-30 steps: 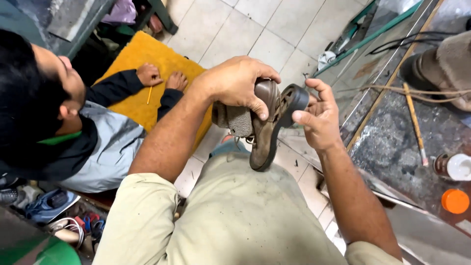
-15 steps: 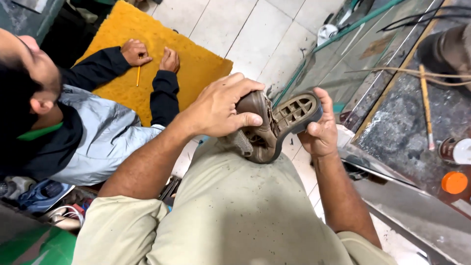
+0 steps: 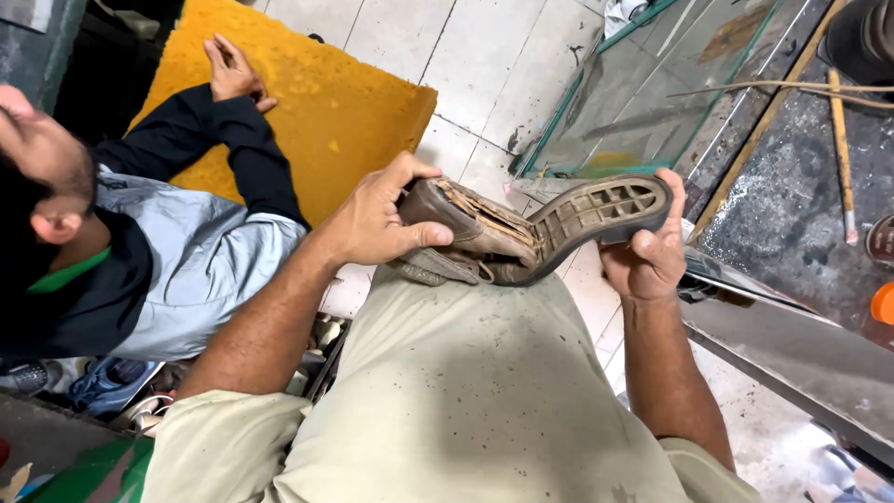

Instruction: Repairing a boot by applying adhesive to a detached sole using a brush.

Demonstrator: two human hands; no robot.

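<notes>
1. The worn brown shoe [image 3: 484, 237] rests on the person's lap, its upper gripped by the left hand [image 3: 377, 224], fingers curled over it
2. The right hand [image 3: 652, 251] clamps the treaded rubber sole [image 3: 601, 210], bent away from the upper; too hard a pull could tear the leather or slip the grip
3. A co-worker [image 3: 168, 251] crouches just beside, hands on a yellow mat [image 3: 326, 102]; a slipped shoe could strike them

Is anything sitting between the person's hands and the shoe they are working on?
Nothing visible. The left hand grips the brown shoe upper directly, and the right hand holds the peeled-back sole at its end.
</notes>
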